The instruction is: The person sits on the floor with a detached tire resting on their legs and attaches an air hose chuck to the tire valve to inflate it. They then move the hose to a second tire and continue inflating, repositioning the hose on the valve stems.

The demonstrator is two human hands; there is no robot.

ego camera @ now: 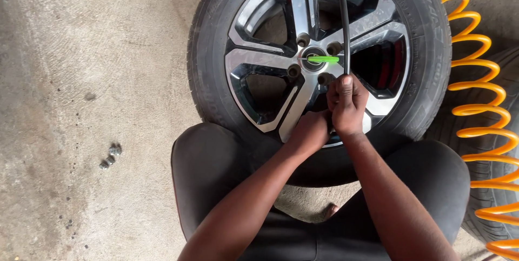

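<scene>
Head view shows the right hand (pixel 347 104) clamped around a dark bar (pixel 344 23) seated at the alloy wheel (pixel 319 50) hub, left hand (pixel 309 131) closed beside it on the lower spoke — best kept square to the lug hole (pixel 326 79) — loose nuts (pixel 110 156) near the floor's left edge.

No packages, labels, signs or screens are in view (only faint raised lettering on the tyre sidewall (pixel 416 12)).

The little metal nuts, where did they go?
In the head view, the nuts lie in a small cluster on the concrete floor, left of the person's left knee and the wheel, away from both hands.
</scene>
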